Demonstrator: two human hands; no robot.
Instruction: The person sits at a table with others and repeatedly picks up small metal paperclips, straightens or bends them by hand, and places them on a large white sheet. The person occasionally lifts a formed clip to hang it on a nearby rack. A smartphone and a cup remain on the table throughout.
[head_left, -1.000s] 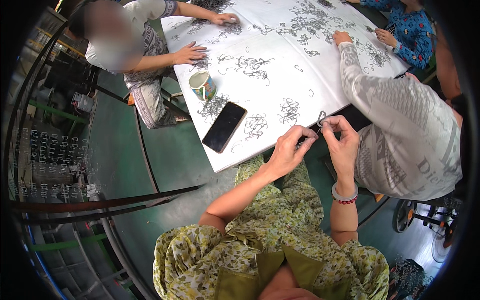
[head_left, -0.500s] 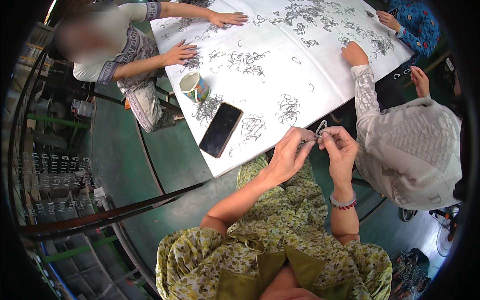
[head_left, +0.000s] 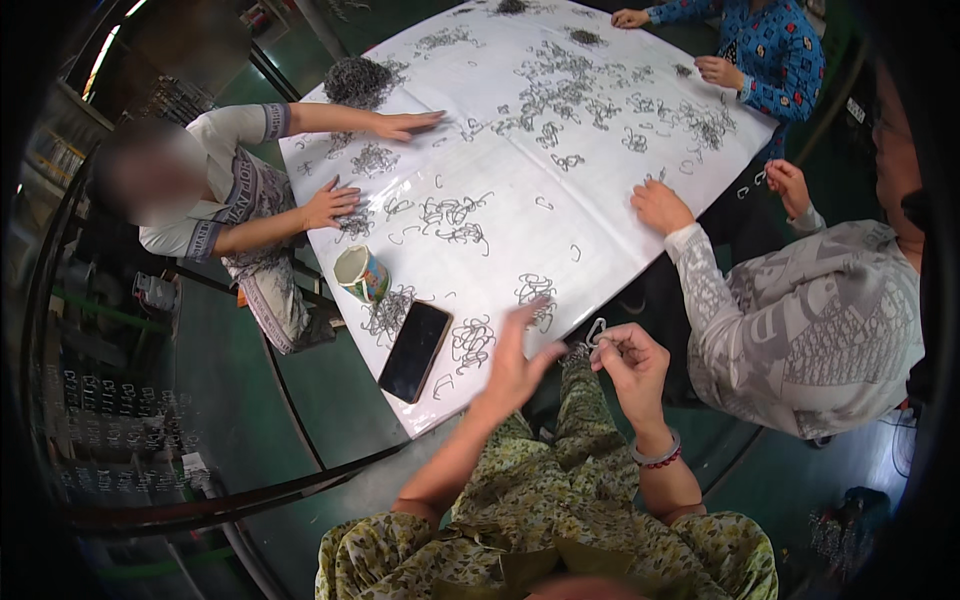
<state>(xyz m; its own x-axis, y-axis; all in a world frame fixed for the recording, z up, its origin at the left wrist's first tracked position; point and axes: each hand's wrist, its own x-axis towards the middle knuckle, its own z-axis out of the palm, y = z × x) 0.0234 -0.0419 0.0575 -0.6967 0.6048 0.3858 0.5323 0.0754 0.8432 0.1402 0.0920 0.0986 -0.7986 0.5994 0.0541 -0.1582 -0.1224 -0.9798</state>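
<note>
Between the thumb and fingertips of my right hand point(head_left: 632, 365) is a pale bent metal hook point(head_left: 597, 329), held just off the table's near edge. My left hand point(head_left: 512, 362) is apart from it, slightly smeared by motion, thumb spread from the fingers and nothing seen in them. Its fingertips are over a small pile of metal hooks point(head_left: 537, 288) on the white-covered table point(head_left: 500, 265). Another pile of hooks point(head_left: 472, 342) lies just left of that hand, beside a dark phone point(head_left: 415, 352).
A paper cup point(head_left: 361, 275) stands by more hooks at the table's left edge. Co-workers' hands rest at the left point(head_left: 332, 203), right point(head_left: 662, 207) and far right point(head_left: 718, 72). A dense dark heap of hooks point(head_left: 357, 82) sits at the far left.
My left hand has come away from the hook and moved left, over the table edge. My right hand keeps the hook. The view has shifted, showing more of the far table.
</note>
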